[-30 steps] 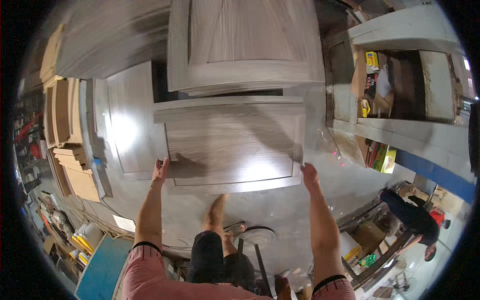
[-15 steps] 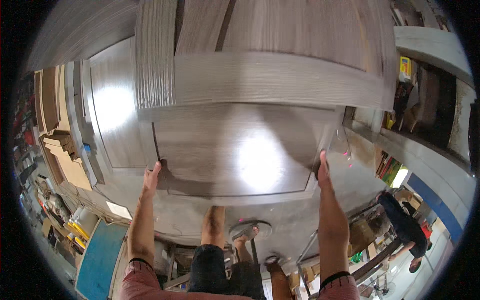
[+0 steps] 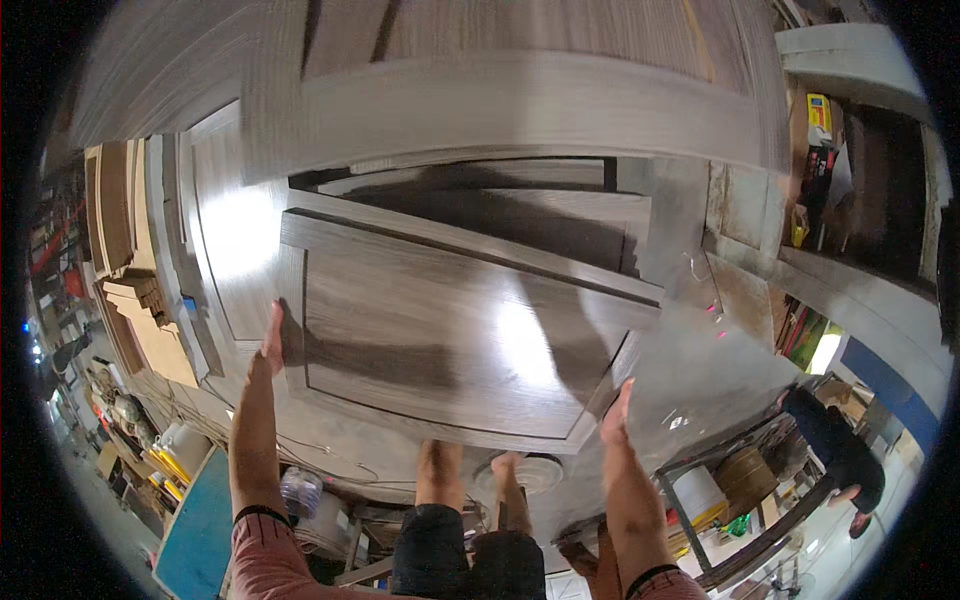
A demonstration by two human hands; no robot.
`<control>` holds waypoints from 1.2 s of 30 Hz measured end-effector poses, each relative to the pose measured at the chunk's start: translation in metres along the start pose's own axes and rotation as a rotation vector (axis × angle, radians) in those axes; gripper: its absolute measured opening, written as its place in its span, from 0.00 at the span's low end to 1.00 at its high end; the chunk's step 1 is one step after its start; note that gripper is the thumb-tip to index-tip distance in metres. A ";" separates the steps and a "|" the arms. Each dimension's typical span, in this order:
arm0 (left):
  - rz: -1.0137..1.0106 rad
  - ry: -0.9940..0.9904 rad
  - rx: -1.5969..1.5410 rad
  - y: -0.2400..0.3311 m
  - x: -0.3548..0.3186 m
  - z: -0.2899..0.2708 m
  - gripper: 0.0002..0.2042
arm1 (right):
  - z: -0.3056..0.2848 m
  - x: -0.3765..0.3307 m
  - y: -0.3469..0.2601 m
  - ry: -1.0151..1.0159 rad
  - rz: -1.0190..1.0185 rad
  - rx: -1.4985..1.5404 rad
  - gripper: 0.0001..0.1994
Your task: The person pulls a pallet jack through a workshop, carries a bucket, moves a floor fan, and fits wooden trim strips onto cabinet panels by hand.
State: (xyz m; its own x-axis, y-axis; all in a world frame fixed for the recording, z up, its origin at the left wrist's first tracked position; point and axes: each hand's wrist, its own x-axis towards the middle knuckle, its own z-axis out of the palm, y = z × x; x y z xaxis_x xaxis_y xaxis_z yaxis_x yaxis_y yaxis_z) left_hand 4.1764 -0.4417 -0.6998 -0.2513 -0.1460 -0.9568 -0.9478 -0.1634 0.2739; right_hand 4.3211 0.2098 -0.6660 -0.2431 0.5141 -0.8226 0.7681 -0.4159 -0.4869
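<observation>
Between hands: grey door panel, gripped by edges; panels stacked behind.

And here we are in a woodworking shop, a cabinet-door shop by the look of it. Grey wood-grain panel doors everywhere, one tilted in front, more stacked flat behind it and another lying at the left. Over at the left edge, stacks of bare light-brown boards. Down low it's real shop clutter: a blue bin, a plastic water bottle, white buckets on a metal rack. At the right, another person bends over at work beside open shelving holding yellow boxes.
</observation>
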 end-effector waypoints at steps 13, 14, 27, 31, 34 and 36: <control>0.225 0.031 -0.095 0.005 0.078 -0.022 0.34 | 0.008 0.028 0.003 -0.189 0.050 0.082 0.35; 0.246 0.069 -0.066 0.001 0.073 -0.023 0.34 | 0.014 0.025 0.001 -0.204 0.053 0.069 0.35; 0.165 0.131 0.036 -0.123 -0.151 -0.052 0.34 | 0.043 -0.125 -0.051 -0.259 -0.021 0.085 0.35; 0.198 0.147 0.051 -0.135 -0.204 -0.060 0.34 | 0.060 -0.184 -0.077 -0.337 -0.062 0.104 0.35; 0.239 0.172 0.091 -0.147 -0.239 -0.053 0.34 | 0.057 -0.231 -0.101 -0.420 -0.113 0.113 0.35; 0.271 0.196 0.132 -0.159 -0.265 -0.051 0.34 | 0.045 -0.264 -0.111 -0.482 -0.151 0.130 0.36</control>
State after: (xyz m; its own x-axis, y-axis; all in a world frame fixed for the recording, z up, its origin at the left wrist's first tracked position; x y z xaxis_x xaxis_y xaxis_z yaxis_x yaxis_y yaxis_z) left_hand 4.4033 -0.4267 -0.4850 -0.4670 -0.3528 -0.8108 -0.8722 0.0327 0.4881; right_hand 4.2734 0.0867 -0.4076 -0.6139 0.1840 -0.7676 0.6314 -0.4692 -0.6174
